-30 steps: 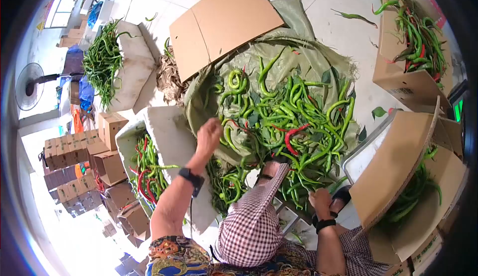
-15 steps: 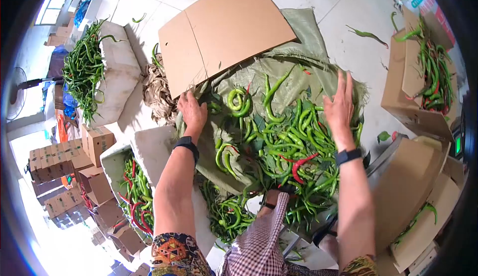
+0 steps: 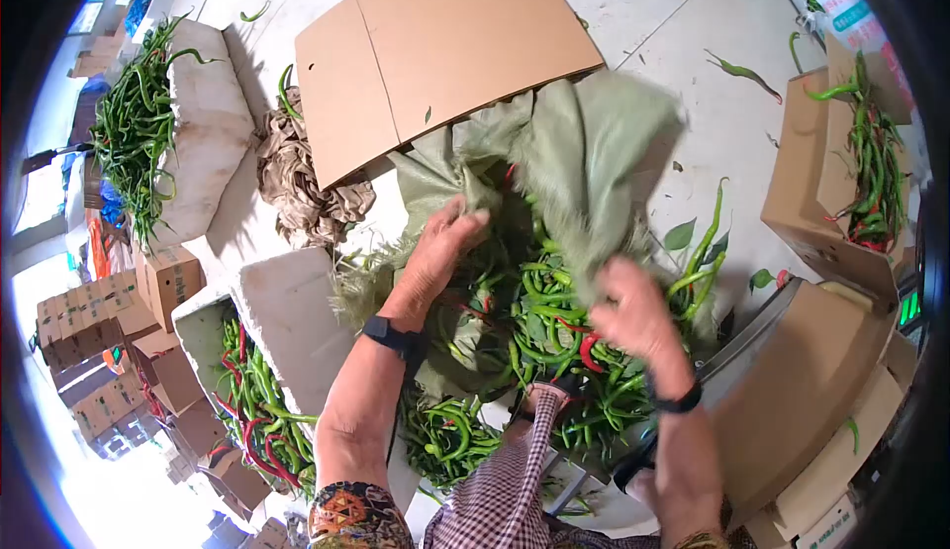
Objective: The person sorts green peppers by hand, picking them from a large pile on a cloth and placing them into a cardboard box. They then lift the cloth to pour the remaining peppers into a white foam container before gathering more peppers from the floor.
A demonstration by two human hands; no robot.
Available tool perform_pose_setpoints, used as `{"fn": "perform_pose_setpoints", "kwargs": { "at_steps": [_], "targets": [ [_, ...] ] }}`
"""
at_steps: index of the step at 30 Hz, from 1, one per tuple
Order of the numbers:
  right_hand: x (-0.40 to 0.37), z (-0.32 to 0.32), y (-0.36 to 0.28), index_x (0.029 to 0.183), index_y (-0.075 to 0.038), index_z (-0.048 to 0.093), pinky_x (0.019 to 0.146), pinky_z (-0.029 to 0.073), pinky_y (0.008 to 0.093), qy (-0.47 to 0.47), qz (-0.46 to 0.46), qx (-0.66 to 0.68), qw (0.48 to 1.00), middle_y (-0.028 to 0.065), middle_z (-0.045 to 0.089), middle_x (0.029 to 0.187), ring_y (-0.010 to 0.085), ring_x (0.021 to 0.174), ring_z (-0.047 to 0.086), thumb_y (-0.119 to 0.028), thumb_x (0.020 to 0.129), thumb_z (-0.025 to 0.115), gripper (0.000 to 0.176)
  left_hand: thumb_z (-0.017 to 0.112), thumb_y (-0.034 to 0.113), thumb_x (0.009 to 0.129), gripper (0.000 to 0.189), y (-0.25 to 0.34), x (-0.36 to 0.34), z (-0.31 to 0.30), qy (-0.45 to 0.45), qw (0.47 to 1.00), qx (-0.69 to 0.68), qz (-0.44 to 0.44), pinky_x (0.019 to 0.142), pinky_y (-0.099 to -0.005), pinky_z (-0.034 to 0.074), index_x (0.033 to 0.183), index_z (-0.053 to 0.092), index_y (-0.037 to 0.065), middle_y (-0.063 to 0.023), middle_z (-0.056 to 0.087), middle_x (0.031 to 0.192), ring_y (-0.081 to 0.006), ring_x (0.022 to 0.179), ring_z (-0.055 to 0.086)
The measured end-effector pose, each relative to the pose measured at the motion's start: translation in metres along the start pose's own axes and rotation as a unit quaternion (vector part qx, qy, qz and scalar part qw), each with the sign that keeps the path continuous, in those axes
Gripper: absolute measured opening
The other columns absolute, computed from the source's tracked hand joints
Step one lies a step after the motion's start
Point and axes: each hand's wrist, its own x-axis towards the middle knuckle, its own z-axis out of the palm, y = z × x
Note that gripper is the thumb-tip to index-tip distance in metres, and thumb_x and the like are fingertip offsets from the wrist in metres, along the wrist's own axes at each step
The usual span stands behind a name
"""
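Note:
A frayed green woven sack point(image 3: 614, 143) is bunched up over a pile of green chili peppers point(image 3: 549, 292). My left hand point(image 3: 445, 242) has its fingers closed on the sack's left part. My right hand point(image 3: 633, 316), somewhat blurred, grips the hanging edge of the sack on the right. Just beside my right hand lies a red chili pepper point(image 3: 591, 353) among the green ones. A flat cardboard sheet point(image 3: 445, 44) rests over the far end of the sack. Part of the pile is hidden under the cloth.
White foam boxes with peppers stand at left, one farther point(image 3: 208, 133) and one nearer point(image 3: 287, 321). A cardboard box point(image 3: 792, 193) of peppers sits at right, near a brown padded chair-like piece point(image 3: 811, 361). Crumpled brown cloth point(image 3: 302, 178) lies by the sheet.
Both hands have closed on the sack and come inward. The sack's near edges are lifted and gathered, its right part swinging up. The peppers are partly shifted and covered.

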Motion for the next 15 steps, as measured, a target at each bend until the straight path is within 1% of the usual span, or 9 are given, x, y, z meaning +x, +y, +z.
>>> {"fn": "perform_pose_setpoints", "kwargs": {
  "at_steps": [3,4,5,7,9,11,13,14,15],
  "targets": [
    [-0.059,0.034,-0.030,0.089,0.001,0.068,0.083,0.046,0.0457,0.011,0.004,-0.058,0.998,0.0164,0.053,0.087,0.0359,0.090,0.052,-0.005,0.063,0.063,0.027,0.070,0.044,0.081,0.099,0.053,-0.024,0.038,0.043,0.997,-0.055,-0.023,0.110,-0.0367,0.033,0.146,0.020,-0.013,-0.0241,0.026,0.153,-0.0301,0.141,0.029],
    [-0.068,0.036,-0.034,0.087,0.001,0.067,0.082,0.046,0.0448,0.012,0.005,-0.053,0.998,0.0165,0.052,0.089,0.0355,0.090,0.051,-0.002,0.062,0.062,0.025,0.074,0.046,0.076,0.097,0.042,-0.013,0.042,0.114,0.987,0.111,0.019,0.103,-0.0387,0.041,0.141,0.033,-0.012,-0.0301,0.043,0.141,-0.0336,0.131,0.046],
    [-0.076,0.035,-0.038,0.085,0.001,0.065,0.080,0.045,0.0439,0.015,0.007,-0.051,0.999,0.0167,0.051,0.090,0.0352,0.090,0.050,0.001,0.062,0.062,0.024,0.074,0.046,0.076,0.097,0.040,-0.004,0.049,0.112,0.987,0.109,0.022,0.103,-0.0387,0.041,0.141,0.033,-0.012,-0.0301,0.043,0.141,-0.0336,0.131,0.046],
    [-0.090,0.035,-0.054,0.086,0.000,0.065,0.081,0.045,0.0443,-0.029,0.000,-0.087,0.996,0.0154,0.051,0.094,0.0351,0.091,0.050,0.000,0.062,0.064,0.024,0.075,0.041,0.074,0.083,0.036,0.009,0.067,0.033,0.944,0.326,0.022,0.092,-0.0407,0.048,0.131,0.045,-0.012,-0.0330,0.060,0.117,-0.0377,0.110,0.061],
    [-0.107,0.039,-0.061,0.089,0.000,0.065,0.082,0.046,0.0431,-0.056,0.009,-0.102,0.993,0.0155,0.053,0.101,0.0356,0.095,0.050,-0.003,0.064,0.067,0.025,0.075,0.033,0.073,0.066,-0.009,0.029,0.083,-0.001,0.963,0.260,0.078,0.081,-0.0427,0.051,0.117,0.053,-0.012,-0.0312,0.065,0.090,-0.0411,0.087,0.067],
    [-0.124,0.045,-0.061,0.095,0.000,0.065,0.083,0.047,0.0434,-0.037,0.077,-0.103,0.991,0.0165,0.053,0.108,0.0367,0.103,0.051,-0.007,0.067,0.071,0.029,0.071,0.024,0.076,0.060,0.006,0.010,0.106,-0.056,0.982,0.170,0.058,0.083,-0.0413,0.051,0.123,0.050,-0.008,-0.0259,0.066,0.096,-0.0372,0.091,0.065],
    [-0.131,0.047,-0.052,0.103,0.003,0.063,0.085,0.046,0.0458,0.093,0.147,-0.048,0.984,0.0220,0.055,0.106,0.0406,0.099,0.055,-0.020,0.076,0.072,0.036,0.069,0.019,0.077,0.062,0.033,-0.017,0.124,0.039,0.995,-0.091,0.033,0.085,-0.0403,0.051,0.130,0.045,-0.003,-0.0187,0.064,0.103,-0.0321,0.095,0.062],
    [-0.128,0.046,-0.043,0.101,0.005,0.062,0.086,0.045,0.0467,0.180,0.154,-0.022,0.971,0.0235,0.056,0.107,0.0417,0.100,0.055,-0.019,0.077,0.071,0.035,0.068,0.016,0.079,0.061,0.051,-0.014,0.115,-0.040,0.989,-0.143,0.024,0.085,-0.0388,0.051,0.132,0.041,0.000,-0.0140,0.059,0.112,-0.0267,0.100,0.059],
    [-0.123,0.042,-0.034,0.100,0.006,0.062,0.088,0.045,0.0476,0.264,0.161,0.003,0.951,0.0250,0.056,0.108,0.0428,0.101,0.055,-0.019,0.078,0.070,0.035,0.066,0.013,0.080,0.044,0.097,-0.041,0.119,-0.068,0.974,-0.209,0.048,0.078,-0.0361,0.052,0.118,0.051,-0.002,-0.0122,0.063,0.103,-0.0227,0.091,0.061]
  ]
}}
